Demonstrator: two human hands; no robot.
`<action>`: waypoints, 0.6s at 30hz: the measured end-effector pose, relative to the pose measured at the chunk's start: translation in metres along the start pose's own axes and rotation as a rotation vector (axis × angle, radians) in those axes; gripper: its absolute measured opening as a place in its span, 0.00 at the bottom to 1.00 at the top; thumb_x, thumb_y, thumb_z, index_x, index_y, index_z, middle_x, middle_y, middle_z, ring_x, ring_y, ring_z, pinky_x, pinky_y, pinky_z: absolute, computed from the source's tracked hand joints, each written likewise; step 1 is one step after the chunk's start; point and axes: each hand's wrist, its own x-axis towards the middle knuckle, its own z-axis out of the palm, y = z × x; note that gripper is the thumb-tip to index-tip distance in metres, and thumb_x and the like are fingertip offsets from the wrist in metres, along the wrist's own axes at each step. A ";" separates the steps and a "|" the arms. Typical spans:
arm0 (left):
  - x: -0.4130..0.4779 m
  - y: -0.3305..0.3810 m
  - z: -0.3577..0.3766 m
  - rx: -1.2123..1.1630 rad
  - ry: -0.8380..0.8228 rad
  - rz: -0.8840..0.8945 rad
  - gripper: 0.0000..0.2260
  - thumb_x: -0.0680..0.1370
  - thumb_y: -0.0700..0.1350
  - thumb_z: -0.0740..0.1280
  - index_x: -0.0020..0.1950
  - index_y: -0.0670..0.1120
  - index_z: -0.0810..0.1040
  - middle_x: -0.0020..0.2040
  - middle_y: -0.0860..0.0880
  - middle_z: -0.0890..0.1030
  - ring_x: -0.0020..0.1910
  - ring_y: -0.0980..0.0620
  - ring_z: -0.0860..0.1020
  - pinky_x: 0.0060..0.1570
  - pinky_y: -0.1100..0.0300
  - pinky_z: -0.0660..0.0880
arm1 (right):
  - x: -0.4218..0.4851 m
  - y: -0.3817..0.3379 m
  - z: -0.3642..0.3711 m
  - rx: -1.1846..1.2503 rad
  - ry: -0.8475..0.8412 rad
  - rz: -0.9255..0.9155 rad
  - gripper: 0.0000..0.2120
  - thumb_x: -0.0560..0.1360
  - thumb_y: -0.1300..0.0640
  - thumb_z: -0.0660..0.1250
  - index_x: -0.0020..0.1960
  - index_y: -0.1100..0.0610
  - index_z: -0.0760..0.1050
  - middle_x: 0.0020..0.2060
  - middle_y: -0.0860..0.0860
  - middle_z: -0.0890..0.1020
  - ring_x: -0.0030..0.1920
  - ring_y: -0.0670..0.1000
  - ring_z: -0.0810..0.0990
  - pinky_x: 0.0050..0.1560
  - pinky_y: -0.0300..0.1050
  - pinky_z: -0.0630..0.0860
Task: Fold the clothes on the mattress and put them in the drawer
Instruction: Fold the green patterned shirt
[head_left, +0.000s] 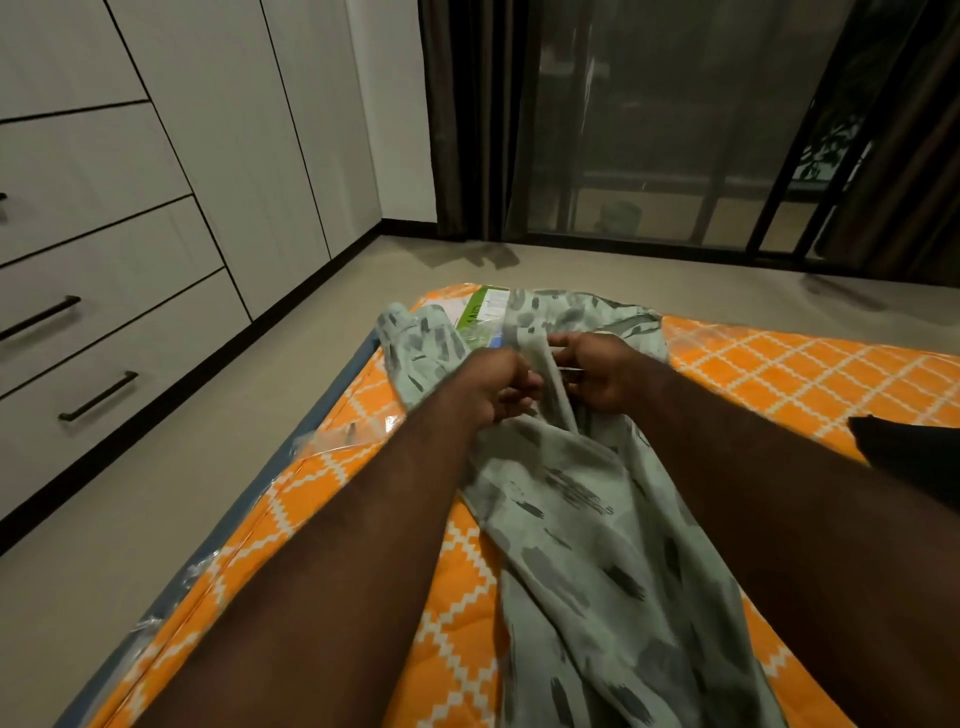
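Facing, past the left edge of the mattress (779, 374), a wall of drawers (104, 332) across a strip of floor, all closed, 2 dark bar handles showing in full.

Reaching in from the near edge with both forearms bare. Curling the left hand (493, 389) round a raised ridge of the shirt (597, 545), fingers tucked in against the cloth, not far from the far left corner. Lying in a long rumpled band from that far corner down to the near edge, 1 sleeve flopping toward the left edge, covering part of a printed label (483, 312) under the clear plastic wrap. Pinching the same ridge from the other side with the right hand (597, 374), thumb and fingertips closing on the fold, the 2 hands almost touching. Leaving a dark piece of clothing (904, 457) at the right edge untouched and only partly in view.

Judging the shirt as thin, light and limp: sagging wherever unsupported, probably sliding easily on the plastic, not fragile. Favouring holds at 2 points well apart, such as the shoulder seams or the hem corners, rather than a bunch in the middle, for keeping the cloth flat while folding. Judging no fold finished yet, with the drawer step waiting.
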 end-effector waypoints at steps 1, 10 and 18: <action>0.001 -0.002 -0.005 -0.034 0.013 -0.013 0.14 0.77 0.32 0.60 0.60 0.41 0.77 0.43 0.43 0.83 0.43 0.47 0.82 0.38 0.57 0.79 | -0.002 0.000 0.004 -0.022 0.005 -0.012 0.11 0.84 0.58 0.60 0.55 0.56 0.82 0.48 0.57 0.84 0.47 0.55 0.81 0.44 0.46 0.80; 0.017 -0.001 -0.007 -0.064 0.059 0.006 0.17 0.82 0.57 0.64 0.65 0.47 0.74 0.55 0.44 0.81 0.51 0.41 0.83 0.46 0.48 0.84 | 0.017 -0.002 0.041 -0.989 -0.006 -0.551 0.13 0.78 0.63 0.70 0.62 0.57 0.82 0.56 0.53 0.84 0.55 0.54 0.83 0.59 0.53 0.81; 0.041 -0.021 -0.017 0.061 0.308 -0.032 0.07 0.82 0.43 0.66 0.58 0.43 0.78 0.50 0.41 0.82 0.43 0.46 0.84 0.37 0.51 0.84 | 0.034 0.014 0.023 -0.871 -0.098 -0.394 0.29 0.68 0.58 0.82 0.67 0.51 0.80 0.61 0.51 0.83 0.60 0.51 0.82 0.62 0.53 0.81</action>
